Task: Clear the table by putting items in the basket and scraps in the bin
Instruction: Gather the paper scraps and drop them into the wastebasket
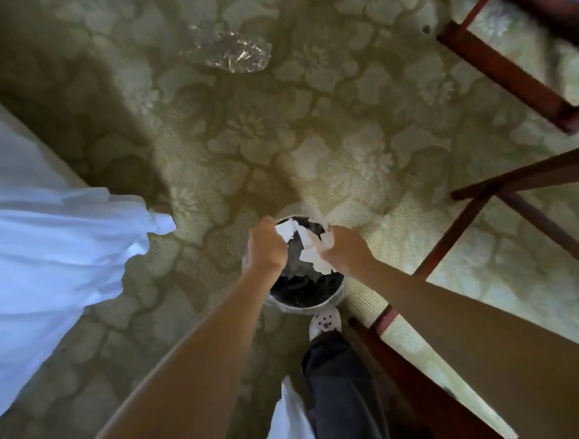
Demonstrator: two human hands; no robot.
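While both hover over the round bin (317, 304) on the carpet (278, 127), the left grip (266, 249) and right grip (344, 247) each curl closed around white paper scraps (310, 253).

Bin (317, 304) rim part-hidden under scraps (310, 251); white cloth (53, 247) cut off left; chair (506, 73) blurred.

Head-worn wide view, steeply down over bin (301, 307)

White paper scraps (309, 254) are bunched just above the round, dark-lined bin's (304, 306) open mouth.
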